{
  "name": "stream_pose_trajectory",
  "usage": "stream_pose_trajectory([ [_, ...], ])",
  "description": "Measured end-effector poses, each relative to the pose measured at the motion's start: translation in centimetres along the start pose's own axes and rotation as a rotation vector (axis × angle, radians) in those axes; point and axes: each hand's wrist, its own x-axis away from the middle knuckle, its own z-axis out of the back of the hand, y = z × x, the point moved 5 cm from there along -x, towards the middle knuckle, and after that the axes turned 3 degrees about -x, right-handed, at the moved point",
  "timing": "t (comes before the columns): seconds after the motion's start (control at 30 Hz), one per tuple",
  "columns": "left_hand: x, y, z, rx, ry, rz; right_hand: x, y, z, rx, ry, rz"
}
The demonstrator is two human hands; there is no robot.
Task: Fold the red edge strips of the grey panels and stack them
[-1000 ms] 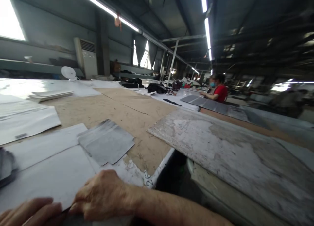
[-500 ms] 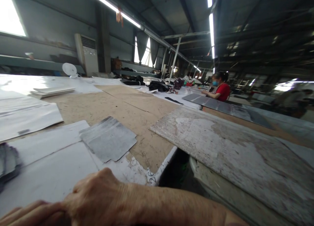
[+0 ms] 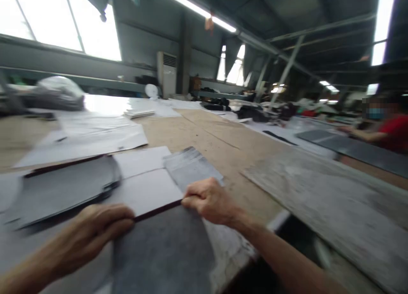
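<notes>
A grey sheet with a dark red folded edge hangs between my two hands near the bottom centre. My left hand pinches the left end of that edge. At its right end, my right hand grips with curled fingers. Left of them lies a stack of similar grey pieces with dark edges. Just beyond my right hand, a smaller light grey piece rests partly on white paper and partly on brown board.
A worn grey board extends to the right, with a dark gap beside it. White sheets lie farther left. A person in a red top is at the far right. Dark fabric piles lie at the back.
The view has swung left. Both hands are now apart and higher in view, with the grey sheet showing between them. The stack of grey pieces has come into fuller view.
</notes>
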Motion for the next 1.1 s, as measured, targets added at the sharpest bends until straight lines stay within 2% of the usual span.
stream_pose_trajectory([
  [0.07,-0.7,1.2,1.1,0.051,-0.058,0.060,-0.4,0.6,0.4,-0.043,0.000,0.033],
  [0.17,-1.4,1.1,2.1,0.156,-0.002,0.124,-1.5,1.9,0.1,-0.050,-0.059,-0.010],
  [0.47,-0.9,0.9,0.1,0.420,-0.042,0.201,-1.9,1.6,-0.7,-0.029,-0.117,-0.064],
  [0.7,-1.0,0.2,-0.1,0.670,-0.072,0.275,-2.3,2.3,-1.2,-0.035,-0.182,-0.071],
  [0.87,-1.0,-0.2,0.4,0.698,0.011,0.294,-2.2,2.9,-1.5,-0.058,-0.192,-0.101],
  [1.1,-1.0,-1.4,0.1,0.700,0.137,0.388,-2.7,3.7,-2.2,-0.080,-0.259,-0.143],
])
